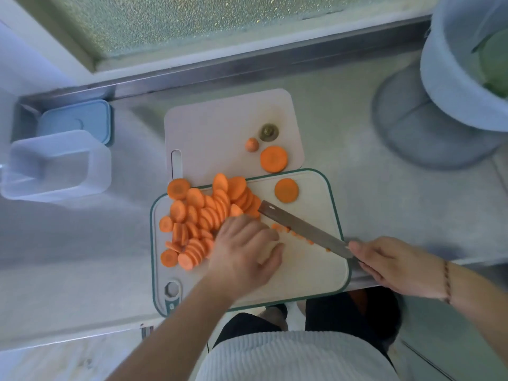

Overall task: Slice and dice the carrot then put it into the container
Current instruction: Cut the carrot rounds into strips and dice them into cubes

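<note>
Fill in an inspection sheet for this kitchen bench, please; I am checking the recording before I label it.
Surface: steel counter, two overlapping cutting boards; green-rimmed board in front, pale board behind.
Job's things: carrot slices piled on the front board's left; diced bits along the knife; clear container at left, no carrot in it.
Clutter: carrot ends and loose rounds on the pale board; blue lid.
Grippers: left hand curled over slices; right hand grips the knife handle.
Cables: nothing seen.
Surroundings: frosted window, blue bucket with greens at right.
</note>
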### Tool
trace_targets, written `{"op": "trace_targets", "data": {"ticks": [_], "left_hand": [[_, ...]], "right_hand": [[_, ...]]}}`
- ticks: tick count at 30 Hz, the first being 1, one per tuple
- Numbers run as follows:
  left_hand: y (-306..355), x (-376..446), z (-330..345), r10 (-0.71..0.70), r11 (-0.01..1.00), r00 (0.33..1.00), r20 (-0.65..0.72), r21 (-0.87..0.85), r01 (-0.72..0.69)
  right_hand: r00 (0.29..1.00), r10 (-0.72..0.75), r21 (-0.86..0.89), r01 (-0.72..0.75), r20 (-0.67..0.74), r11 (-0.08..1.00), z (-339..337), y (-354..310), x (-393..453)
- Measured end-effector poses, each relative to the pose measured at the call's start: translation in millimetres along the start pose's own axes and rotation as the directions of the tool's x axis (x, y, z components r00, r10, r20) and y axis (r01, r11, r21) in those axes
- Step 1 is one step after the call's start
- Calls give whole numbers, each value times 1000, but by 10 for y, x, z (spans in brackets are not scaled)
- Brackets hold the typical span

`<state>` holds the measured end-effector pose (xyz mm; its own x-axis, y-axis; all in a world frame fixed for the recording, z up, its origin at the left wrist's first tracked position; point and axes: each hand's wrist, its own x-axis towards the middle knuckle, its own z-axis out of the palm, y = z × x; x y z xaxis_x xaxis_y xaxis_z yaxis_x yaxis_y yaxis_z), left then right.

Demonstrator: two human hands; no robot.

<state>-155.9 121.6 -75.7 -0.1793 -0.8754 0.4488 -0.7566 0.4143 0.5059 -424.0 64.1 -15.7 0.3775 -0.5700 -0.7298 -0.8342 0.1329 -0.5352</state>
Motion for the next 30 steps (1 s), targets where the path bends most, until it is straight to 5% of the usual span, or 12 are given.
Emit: {"op": "trace_targets", "data": {"ticks": [7, 11, 16, 30], "left_hand": [[163, 90, 379, -105, 969, 991, -84, 216, 121], [123, 113, 410, -86, 952, 996, -22, 291, 89], [228, 93, 423, -26, 985, 1000, 9, 174, 24], [195, 76, 433, -31, 970, 999, 11, 241, 27]], "right_hand": [[998, 22, 142, -15, -54, 990, 105, -68, -75], [996, 46, 242, -27, -73, 970, 102, -81, -98], [991, 21, 336, 25, -135, 942, 201, -173, -85], [995, 88, 559, -52, -37, 828, 275, -50, -137]]}}
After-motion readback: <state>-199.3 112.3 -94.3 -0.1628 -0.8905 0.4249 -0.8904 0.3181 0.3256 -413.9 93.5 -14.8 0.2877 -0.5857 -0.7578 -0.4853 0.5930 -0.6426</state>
